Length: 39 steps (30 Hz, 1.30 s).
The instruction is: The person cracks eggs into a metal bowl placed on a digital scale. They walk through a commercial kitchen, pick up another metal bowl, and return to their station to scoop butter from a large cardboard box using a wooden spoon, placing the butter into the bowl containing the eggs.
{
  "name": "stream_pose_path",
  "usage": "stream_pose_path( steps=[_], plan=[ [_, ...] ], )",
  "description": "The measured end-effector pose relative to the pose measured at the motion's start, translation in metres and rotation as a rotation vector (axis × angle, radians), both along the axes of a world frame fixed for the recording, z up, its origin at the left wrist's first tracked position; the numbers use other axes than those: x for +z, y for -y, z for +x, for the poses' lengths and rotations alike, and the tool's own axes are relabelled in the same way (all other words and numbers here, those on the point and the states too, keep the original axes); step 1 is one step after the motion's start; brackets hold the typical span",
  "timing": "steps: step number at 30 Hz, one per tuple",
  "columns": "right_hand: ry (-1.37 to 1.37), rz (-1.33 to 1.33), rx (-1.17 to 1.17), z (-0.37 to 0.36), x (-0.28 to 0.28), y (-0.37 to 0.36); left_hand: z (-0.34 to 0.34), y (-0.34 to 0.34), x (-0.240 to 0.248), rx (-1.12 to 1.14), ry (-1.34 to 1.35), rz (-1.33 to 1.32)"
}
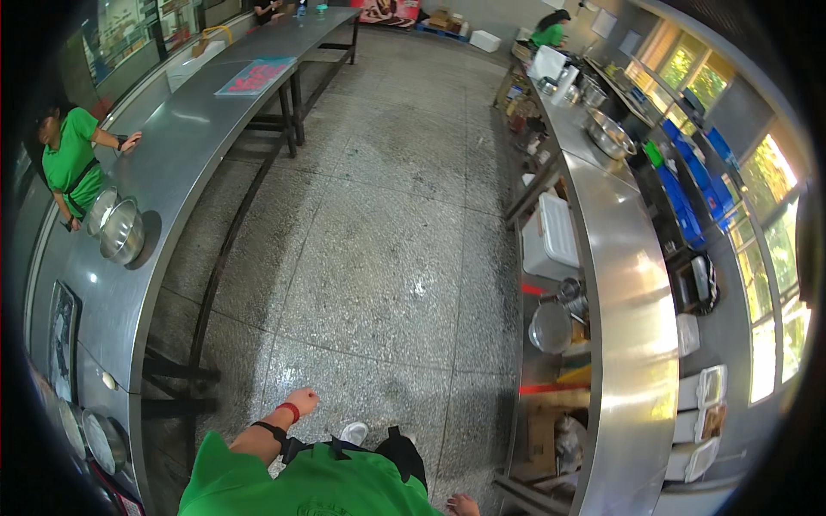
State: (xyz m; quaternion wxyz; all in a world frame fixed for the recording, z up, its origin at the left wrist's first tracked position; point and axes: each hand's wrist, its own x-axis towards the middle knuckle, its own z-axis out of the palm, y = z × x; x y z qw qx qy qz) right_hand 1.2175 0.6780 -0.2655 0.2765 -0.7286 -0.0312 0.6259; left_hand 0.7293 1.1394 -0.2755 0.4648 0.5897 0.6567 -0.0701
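Head view: left hand (303,402) is hanging loosely clenched, empty; right hand (463,506) isn't showing its grip clearly — cardboard box (540,433) under right desk's (638,370) left edge is seeming light, crushable, graspable underneath.

The near shirt (301,486) is bright green, and by the left hand (303,399) there is a red band (292,411); the shoe (354,432) is white; the floor (387,241) is grey with fine speckles and thin dark lines; the left desk (176,155) and the right desk (632,318) are silvery, the right one with yellowish shine; on the left, a pale sheet (255,77) carries pink-red marks; on the right, the bins (682,211) are blue.
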Motion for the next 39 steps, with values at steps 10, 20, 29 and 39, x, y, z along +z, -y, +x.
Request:
stream_pose_path(
  steps=[10,20,29,39],
  plan=[
    [0.113,-0.172,0.366,0.179,0.010,-0.319,0.091,-0.172,-0.022,0.264,-0.061,-0.318],
    [0.554,0.237,0.515,0.319,0.015,-0.860,0.182,-0.333,-0.004,-0.154,-0.017,-0.311],
    [0.196,0.006,0.762,0.358,-0.036,-1.071,0.255,-0.720,-0.037,-0.190,-0.093,0.084],
    [0.004,-0.028,0.091,0.412,-0.056,-1.214,0.300,-1.128,0.035,0.531,0.324,0.140]
  ],
)
